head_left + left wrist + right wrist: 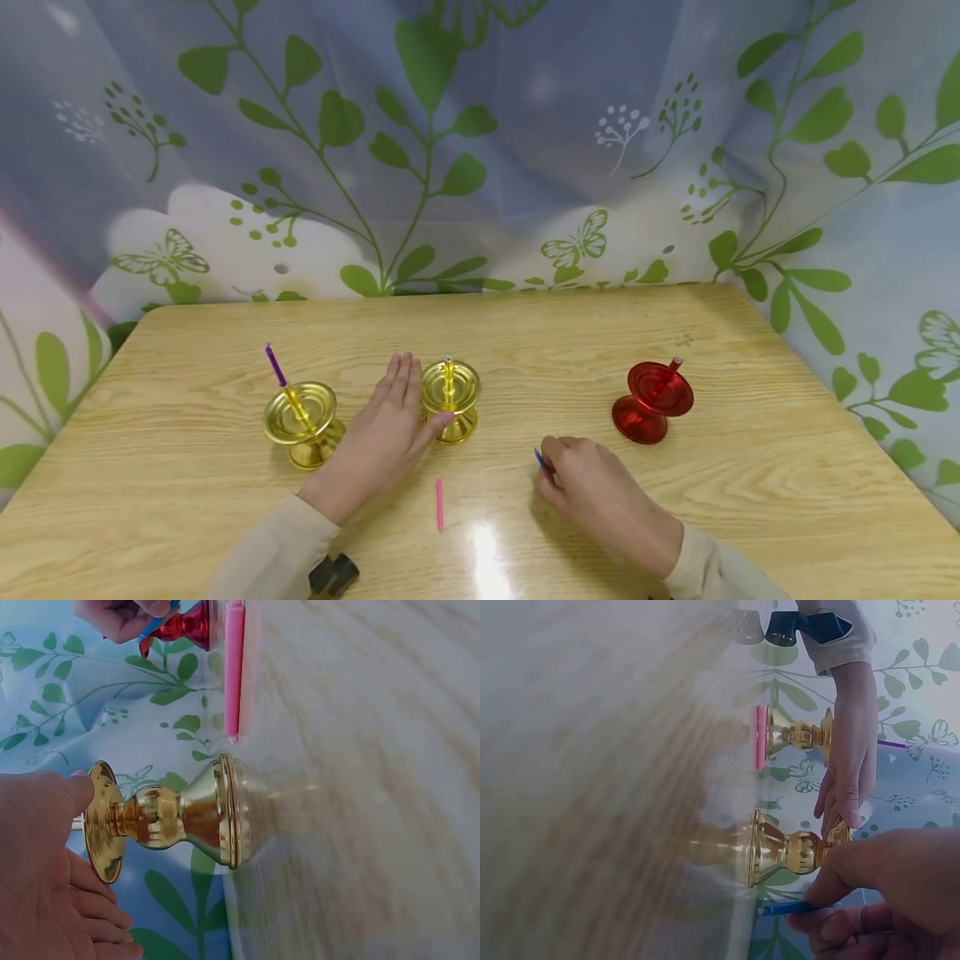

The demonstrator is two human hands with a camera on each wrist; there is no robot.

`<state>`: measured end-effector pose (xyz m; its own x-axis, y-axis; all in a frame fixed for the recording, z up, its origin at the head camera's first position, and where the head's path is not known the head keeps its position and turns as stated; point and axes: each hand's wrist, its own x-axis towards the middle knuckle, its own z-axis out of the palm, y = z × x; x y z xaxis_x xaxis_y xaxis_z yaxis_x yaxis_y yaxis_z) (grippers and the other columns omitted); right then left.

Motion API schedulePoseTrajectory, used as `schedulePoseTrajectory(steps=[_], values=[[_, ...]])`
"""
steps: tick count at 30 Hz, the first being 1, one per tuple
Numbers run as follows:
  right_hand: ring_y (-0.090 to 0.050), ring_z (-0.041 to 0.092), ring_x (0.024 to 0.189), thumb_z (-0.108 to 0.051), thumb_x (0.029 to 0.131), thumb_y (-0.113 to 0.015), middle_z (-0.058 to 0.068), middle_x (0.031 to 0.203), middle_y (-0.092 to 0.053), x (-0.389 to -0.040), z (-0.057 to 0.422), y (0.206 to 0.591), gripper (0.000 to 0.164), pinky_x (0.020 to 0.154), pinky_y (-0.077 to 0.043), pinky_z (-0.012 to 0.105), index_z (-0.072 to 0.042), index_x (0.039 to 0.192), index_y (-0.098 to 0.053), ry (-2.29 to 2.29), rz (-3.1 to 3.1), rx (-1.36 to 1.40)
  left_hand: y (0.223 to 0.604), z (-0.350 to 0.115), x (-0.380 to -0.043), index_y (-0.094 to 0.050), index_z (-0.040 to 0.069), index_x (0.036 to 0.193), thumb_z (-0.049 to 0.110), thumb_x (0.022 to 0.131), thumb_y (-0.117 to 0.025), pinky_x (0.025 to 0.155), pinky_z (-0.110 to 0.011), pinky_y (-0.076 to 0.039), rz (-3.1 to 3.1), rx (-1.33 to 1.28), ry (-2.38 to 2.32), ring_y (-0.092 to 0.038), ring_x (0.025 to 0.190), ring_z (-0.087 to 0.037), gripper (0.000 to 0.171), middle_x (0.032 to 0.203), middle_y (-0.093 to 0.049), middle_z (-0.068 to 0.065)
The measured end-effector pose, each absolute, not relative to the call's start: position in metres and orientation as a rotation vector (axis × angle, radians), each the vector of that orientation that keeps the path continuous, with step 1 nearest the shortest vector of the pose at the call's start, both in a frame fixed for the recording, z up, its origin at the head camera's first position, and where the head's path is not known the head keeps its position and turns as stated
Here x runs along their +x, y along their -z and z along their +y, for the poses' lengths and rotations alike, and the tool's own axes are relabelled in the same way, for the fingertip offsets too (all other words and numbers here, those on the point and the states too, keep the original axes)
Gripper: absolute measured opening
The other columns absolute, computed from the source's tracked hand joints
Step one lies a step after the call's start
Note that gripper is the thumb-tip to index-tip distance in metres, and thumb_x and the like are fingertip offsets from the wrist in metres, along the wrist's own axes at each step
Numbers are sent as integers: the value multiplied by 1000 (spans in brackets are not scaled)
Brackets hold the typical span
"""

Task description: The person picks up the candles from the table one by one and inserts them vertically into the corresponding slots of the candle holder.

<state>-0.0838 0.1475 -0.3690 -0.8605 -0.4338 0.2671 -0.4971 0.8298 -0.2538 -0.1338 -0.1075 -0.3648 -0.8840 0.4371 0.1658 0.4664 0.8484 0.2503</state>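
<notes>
My left hand stretches its fingers along the left side of the middle gold candle holder, the thumb at its dish rim. In the left wrist view that holder stands between thumb and fingers; whether they touch it I cannot tell. With thumb and fingers, my right hand pinches a thin blue candle just above the table. A pink candle lies on the tabletop between the hands. Beyond my left wrist, another gold candle holder bears a tilted purple candle.
A red candle holder stands to the right, past my right hand, with no candle in its tube. The wooden table ends at a leaf-patterned curtain. A black device sits at my left sleeve.
</notes>
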Motion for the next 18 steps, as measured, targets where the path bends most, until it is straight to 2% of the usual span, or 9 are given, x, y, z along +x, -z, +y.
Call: schedulePoseTrajectory(steps=[12, 18], values=[[-34, 1, 51, 1, 78, -66, -10, 56, -37, -86, 145, 368, 32, 42, -30, 15, -13, 62, -43, -483, -2746, 780, 364, -108, -133, -20, -17, 144, 47, 102, -39, 115, -48, -21, -2912, -719, 438, -16, 142, -43, 78, 150, -16, -35], [-34, -1, 51, 0, 81, -68, -11, 57, -37, -88, 144, 366, 28, 42, -30, 13, -12, 66, -49, -524, -2680, 824, 365, -108, -134, -21, -17, 144, 47, 102, -39, 115, -48, -22, -2898, -724, 437, -17, 142, -43, 78, 150, -17, -35]])
